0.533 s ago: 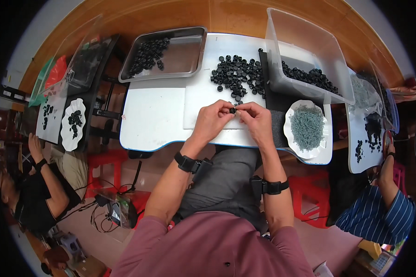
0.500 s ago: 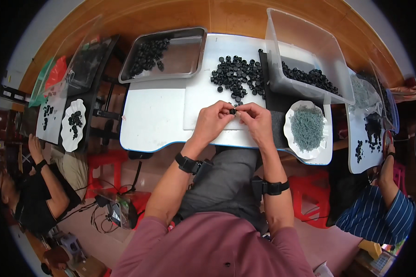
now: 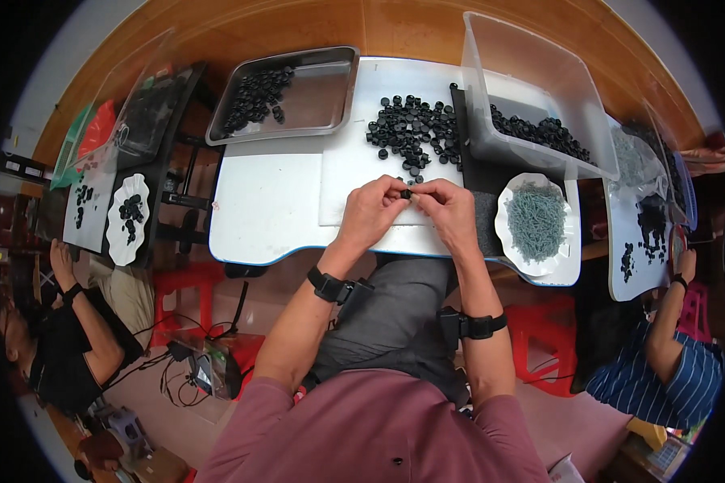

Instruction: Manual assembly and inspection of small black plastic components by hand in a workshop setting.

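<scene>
A small black cap-like part (image 3: 406, 194) is pinched in the fingers of my left hand (image 3: 370, 211), above the near edge of a white board (image 3: 342, 189). The fingertips of my right hand (image 3: 447, 211) are closed against the part's right side; whether they also hold a tiny piece is too small to tell. Just beyond my fingers lies a loose heap of similar black parts (image 3: 411, 129). To the right of my right hand, a white scalloped plate (image 3: 505, 229) carries a pile of thin grey-green pieces (image 3: 537, 223).
A metal tray (image 3: 318, 92) with black parts stands at the back left. At the back right is a clear plastic bin (image 3: 532, 64) holding more. Co-workers sit at tables on both sides, one in a striped shirt (image 3: 660, 374). Red stools (image 3: 540, 342) stand below.
My hands stay at almost the same spot, still holding the black part. On the right, the co-worker's hand and arm have shifted slightly.
</scene>
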`<state>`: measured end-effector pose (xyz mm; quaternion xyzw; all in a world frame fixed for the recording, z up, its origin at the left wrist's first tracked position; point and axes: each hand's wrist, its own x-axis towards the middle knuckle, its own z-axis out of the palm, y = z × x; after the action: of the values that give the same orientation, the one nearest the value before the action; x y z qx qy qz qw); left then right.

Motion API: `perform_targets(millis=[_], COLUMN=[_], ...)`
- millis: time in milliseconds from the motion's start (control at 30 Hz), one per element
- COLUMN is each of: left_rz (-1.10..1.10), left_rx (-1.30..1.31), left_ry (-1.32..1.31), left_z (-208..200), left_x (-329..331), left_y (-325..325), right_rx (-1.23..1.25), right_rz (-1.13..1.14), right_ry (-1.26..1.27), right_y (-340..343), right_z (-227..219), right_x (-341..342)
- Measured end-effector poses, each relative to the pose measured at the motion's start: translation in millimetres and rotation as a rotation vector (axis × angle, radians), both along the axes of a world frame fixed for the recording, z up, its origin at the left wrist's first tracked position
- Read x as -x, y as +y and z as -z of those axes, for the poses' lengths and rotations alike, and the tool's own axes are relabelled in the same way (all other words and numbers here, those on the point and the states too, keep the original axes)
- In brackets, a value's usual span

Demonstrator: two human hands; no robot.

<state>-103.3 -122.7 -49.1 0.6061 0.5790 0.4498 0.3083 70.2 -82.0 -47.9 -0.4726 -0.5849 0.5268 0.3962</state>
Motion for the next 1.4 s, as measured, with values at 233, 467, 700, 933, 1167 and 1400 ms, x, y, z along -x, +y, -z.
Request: perform_targets(millis=[233, 467, 700, 933, 1167, 1400], left_rz=[0.003, 0.003, 0.014, 0.007, 0.012, 0.015], left_rx=[0.005, 0.016, 0.048, 0.098, 0.176, 0.226], left_ry=[0.001, -0.006, -0.033, -0.064, -0.150, -0.208], left_z=[0.9, -1.1, -1.1, -4.7, -7.8, -7.8], left_x=[0.7, 1.2, 4.1, 6.1, 7.9, 11.3], left_y=[0.6, -0.1, 0.8, 1.3, 4.2, 8.1], right_rx=[-0.084, -0.264, -0.358, -0.420, -0.589, -0.674], right_rz=[0.010, 0.008, 0.021, -0.002, -0.017, -0.050], right_ry=[-0.033, -0.134, -0.100, -0.063, -0.141, -0.189], right_y=[0.5, -5.1, -9.2, -9.8, -12.2, -13.6], right_z=[3.5, -5.8, -0.3, -0.5, 1.0, 0.8], right_x=[0.1, 3.1, 6.1, 6.9, 8.7, 9.1])
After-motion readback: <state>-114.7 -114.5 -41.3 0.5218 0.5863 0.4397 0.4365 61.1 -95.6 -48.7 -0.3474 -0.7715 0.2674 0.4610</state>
